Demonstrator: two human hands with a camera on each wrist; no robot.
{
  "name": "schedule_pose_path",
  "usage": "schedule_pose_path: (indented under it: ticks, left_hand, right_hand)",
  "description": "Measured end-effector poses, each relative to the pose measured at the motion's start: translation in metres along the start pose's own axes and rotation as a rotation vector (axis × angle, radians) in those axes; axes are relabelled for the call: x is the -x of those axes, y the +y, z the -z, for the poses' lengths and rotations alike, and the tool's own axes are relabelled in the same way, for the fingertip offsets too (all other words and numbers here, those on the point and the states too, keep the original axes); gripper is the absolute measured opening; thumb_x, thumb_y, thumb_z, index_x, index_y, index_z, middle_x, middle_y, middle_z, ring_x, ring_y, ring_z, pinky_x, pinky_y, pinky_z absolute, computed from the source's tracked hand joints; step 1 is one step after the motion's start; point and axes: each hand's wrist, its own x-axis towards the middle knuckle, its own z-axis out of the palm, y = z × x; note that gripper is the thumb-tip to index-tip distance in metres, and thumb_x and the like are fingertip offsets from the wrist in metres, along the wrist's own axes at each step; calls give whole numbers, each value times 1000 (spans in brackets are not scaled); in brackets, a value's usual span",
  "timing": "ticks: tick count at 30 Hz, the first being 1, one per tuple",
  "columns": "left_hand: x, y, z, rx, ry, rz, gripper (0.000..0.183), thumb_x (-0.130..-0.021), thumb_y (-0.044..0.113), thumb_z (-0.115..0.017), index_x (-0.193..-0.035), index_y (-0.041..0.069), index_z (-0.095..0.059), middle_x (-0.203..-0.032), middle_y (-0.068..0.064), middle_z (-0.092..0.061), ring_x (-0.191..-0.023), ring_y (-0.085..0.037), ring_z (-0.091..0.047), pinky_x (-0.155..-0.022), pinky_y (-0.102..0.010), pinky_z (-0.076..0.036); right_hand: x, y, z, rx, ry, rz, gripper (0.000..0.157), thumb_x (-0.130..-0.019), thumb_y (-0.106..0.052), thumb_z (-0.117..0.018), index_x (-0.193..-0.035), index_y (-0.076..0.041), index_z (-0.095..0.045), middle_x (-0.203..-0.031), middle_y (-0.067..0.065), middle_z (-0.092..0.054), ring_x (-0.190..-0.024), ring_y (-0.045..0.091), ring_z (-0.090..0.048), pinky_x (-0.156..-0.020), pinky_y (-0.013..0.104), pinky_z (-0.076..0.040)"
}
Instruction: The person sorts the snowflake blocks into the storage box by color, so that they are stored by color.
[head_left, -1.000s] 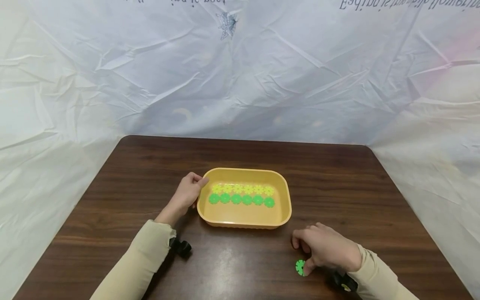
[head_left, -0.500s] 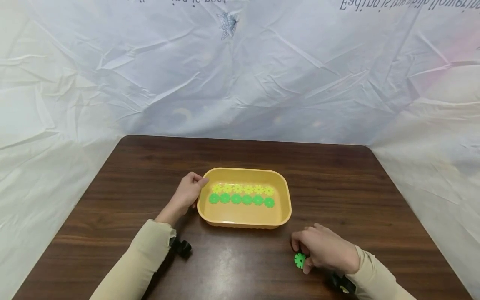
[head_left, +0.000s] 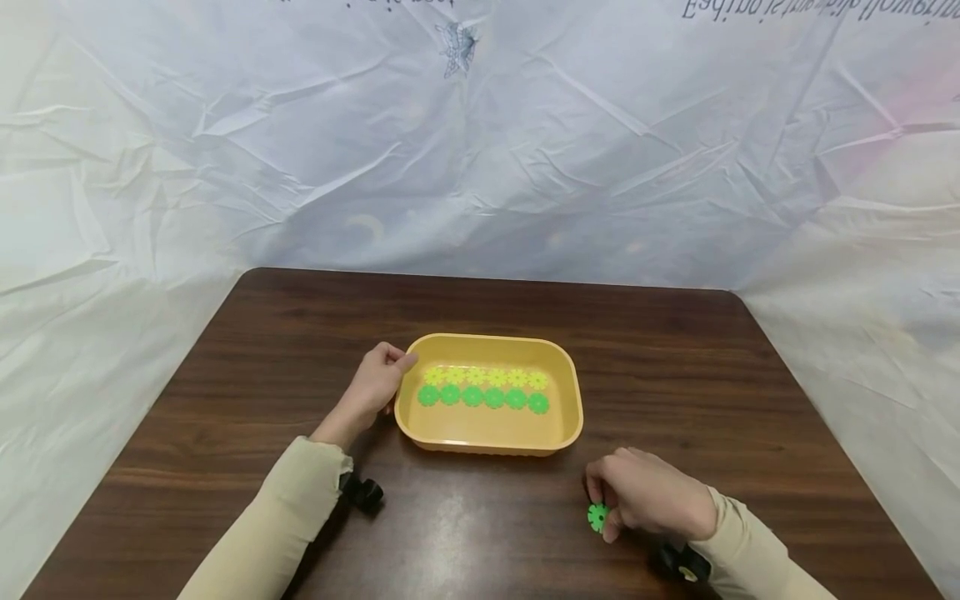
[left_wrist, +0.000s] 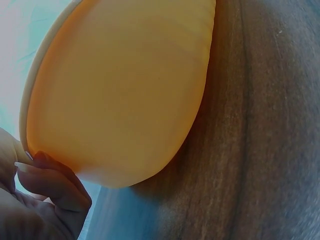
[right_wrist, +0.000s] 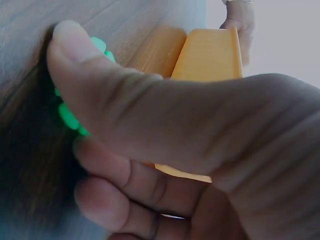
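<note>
A yellow plastic tray (head_left: 480,437) sits mid-table. Inside it lie a row of yellow flower-shaped pieces (head_left: 476,377) and, in front, a row of green notched discs (head_left: 472,396). My left hand (head_left: 372,385) pinches the tray's left rim, thumb over the edge; the left wrist view shows its curled fingers (left_wrist: 55,187) against the outer wall. To the right of the tray, low over the table, my right hand (head_left: 652,496) pinches a single green notched disc (head_left: 597,517) between thumb and fingers. In the right wrist view the thumb hides most of that disc (right_wrist: 69,117).
The dark wood-grain table (head_left: 300,317) has rounded far corners. Crumpled whitish sheeting (head_left: 480,167) hangs behind it and on both sides. A black wrist device (head_left: 362,493) is on the left wrist, another (head_left: 686,563) on the right.
The right hand's grasp has come round the green disc, which has shifted slightly away from the person and tucked closer to the fingers. The left hand and tray stay in place.
</note>
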Motion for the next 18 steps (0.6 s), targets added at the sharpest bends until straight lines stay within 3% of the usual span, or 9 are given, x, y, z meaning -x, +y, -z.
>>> schedule_pose_path:
  ticks: [5, 11, 18]
  left_hand:
    - [1, 0, 0, -1, -3, 2, 29, -102, 27, -51, -111, -1, -47, -77, -12, -51, -38, -13, -37, -37, -26, -35]
    - [0, 0, 0, 1, -3, 6, 28, -102, 27, -51, -111, 0, -47, -77, -13, -51, -38, -13, -37, -37, -26, -36]
    - [0, 0, 0, 6, -3, 6, 29, -102, 27, -51, -111, 0, -47, -78, -13, -52, -38, -13, -37, -36, -26, -35]
  right_hand:
    - [-2, -1, 2, -58, -13, 15, 35, -65, -14, -88, -72, -26, -56, -58, -18, -48, -52, -4, -43, -50, 19, -42]
    - [-5, 0, 4, -329, -89, 121, 22, -80, -30, -80, -77, -23, -59, -64, -17, -48, -56, -5, -44, -51, 17, -43]
    - [-12, -8, 14, -438, 10, 256, 13, -87, -28, -74, -86, -25, -61, -74, -13, -58, -67, 2, -54, -59, 24, -51]
